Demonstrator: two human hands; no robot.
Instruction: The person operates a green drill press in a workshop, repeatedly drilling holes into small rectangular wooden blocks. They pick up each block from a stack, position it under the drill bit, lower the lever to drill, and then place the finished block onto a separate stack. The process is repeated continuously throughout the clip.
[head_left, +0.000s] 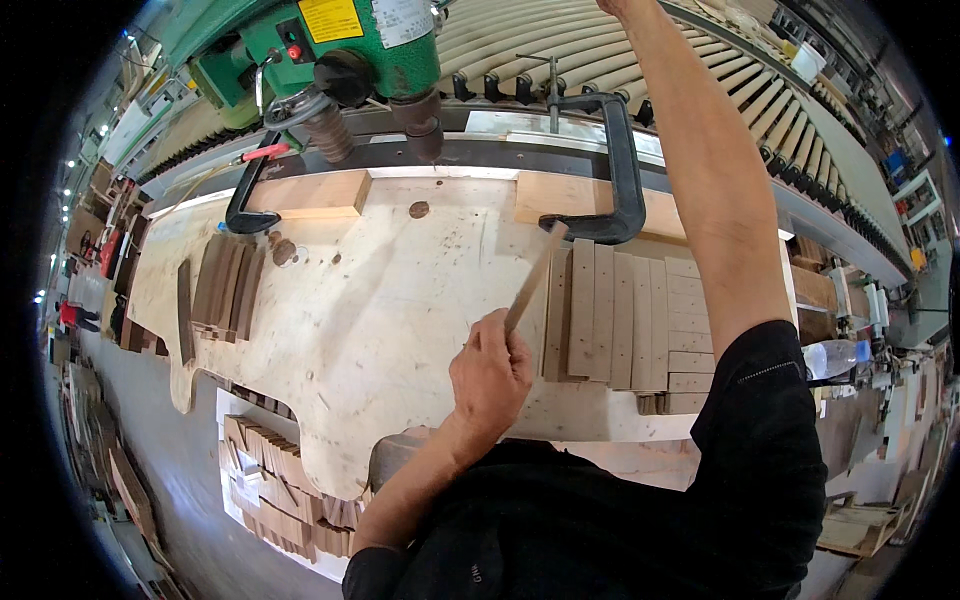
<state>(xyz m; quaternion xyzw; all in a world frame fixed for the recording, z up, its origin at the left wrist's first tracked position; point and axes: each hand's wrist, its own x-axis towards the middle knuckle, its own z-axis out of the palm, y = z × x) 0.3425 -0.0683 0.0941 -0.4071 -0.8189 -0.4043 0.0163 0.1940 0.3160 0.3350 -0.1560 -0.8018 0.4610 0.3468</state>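
My left hand (490, 365) is closed around the lower end of a narrow brown wooden strip (536, 282), which tilts up and to the right over the pale plywood table (400, 300). To the right of the strip, wooden pieces with small holes (625, 320) lie side by side in a block. My right arm reaches far forward past them. Only a bit of my right hand (622, 6) shows at the top edge, its fingers out of view. A green drilling machine (405, 50) stands at the far side of the table.
Two black C-clamps (618, 170) hold pale wooden blocks (310, 194) along the table's back edge. Dark wooden strips (228, 285) lie at the left. Behind runs a roller conveyor (560, 60). Stacked wood pieces (270, 470) sit lower left, and a plastic bottle (835, 358) at the right.
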